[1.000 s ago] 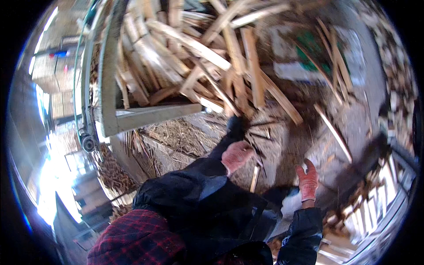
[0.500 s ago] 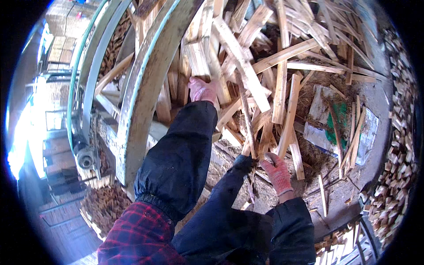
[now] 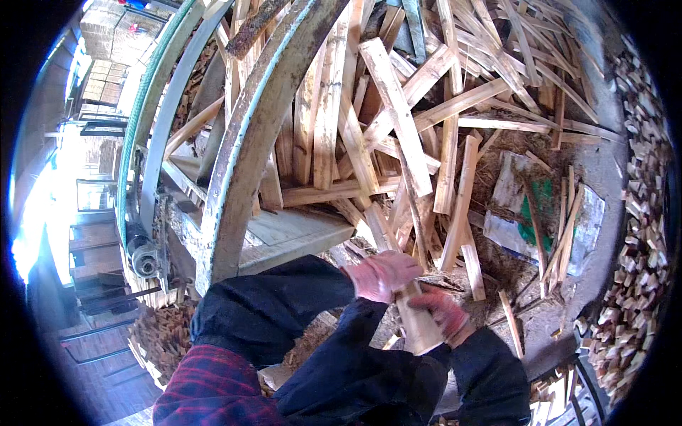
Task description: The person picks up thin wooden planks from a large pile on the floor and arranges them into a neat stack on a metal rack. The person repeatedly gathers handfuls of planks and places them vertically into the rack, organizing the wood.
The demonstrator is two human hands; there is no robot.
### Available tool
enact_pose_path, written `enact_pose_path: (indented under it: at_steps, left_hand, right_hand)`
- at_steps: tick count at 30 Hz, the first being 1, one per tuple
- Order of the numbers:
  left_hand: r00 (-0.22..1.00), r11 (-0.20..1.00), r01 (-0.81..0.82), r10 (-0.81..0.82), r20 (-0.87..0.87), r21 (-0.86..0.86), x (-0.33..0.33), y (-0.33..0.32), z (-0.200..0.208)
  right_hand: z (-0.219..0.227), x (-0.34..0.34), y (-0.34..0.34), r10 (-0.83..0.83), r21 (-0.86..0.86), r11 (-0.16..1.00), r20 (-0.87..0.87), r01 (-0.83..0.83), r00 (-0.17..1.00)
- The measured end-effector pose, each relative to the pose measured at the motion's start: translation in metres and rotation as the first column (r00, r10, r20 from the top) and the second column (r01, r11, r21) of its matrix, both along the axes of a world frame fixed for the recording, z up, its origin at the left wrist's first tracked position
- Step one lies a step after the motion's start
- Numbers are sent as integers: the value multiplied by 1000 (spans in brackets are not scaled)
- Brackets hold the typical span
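A pale piece of split wood (image 3: 419, 328) lies across my lap, its broad end toward me. My left hand (image 3: 383, 275), in a pinkish work glove, is closed round it at its far part. At its right edge, my right hand (image 3: 442, 312), in a matching glove, curls its fingers over the wood; motion blurs this hand a little. Just beyond the left hand, a narrow slat (image 3: 381, 226) points up into the heap; whether it joins the held wood is hidden by the glove. Loose wooden slats (image 3: 398, 117) lie crisscrossed in front of me.
On the left stands a machine with a curved, worn frame (image 3: 245, 135) and a flat work plate (image 3: 298, 238). A torn white and green sack (image 3: 536, 206) lies among debris at right. Stacked wood pieces (image 3: 632, 284) line the far right; another stack (image 3: 167, 330) sits lower left.
My left hand has come back from the heap toward my lap, near the right hand. A piece of wood is now between both hands. The view has shifted slightly.
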State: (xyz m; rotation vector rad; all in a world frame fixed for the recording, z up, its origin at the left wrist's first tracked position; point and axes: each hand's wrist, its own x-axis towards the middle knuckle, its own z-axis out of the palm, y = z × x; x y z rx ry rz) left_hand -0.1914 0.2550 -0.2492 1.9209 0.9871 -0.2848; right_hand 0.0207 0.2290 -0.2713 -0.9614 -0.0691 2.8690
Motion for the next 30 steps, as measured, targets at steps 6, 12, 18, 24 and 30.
enact_pose_path:
  at_steps: [6, 12, 18, 24, 30]
  left_hand:
    - [301, 285, -849, 953, -37, 445, -116, 29, 0]
    - [-183, -141, -872, 982, -45, 469, -184, 77, -62]
    - [-99, -123, -825, 992, 74, 552, -189, 95, -107]
    - [-154, -177, -772, 984, 90, 611, -253, 72, -139]
    - [-121, 112, -839, 916, -383, 532, -200, 102, -107]
  right_hand:
    - [15, 32, -69, -185, 280, 951, 188, 128, 965]
    - [-71, -46, 33, -103, 548, 837, 172, -8, 980]
    - [-186, -186, 173, -86, 804, 487, 434, -342, 897]
    - [-203, -241, 173, -186, 516, 854, 189, 64, 964]
    - [-212, -210, 125, -27, 450, 892, 130, -34, 991]
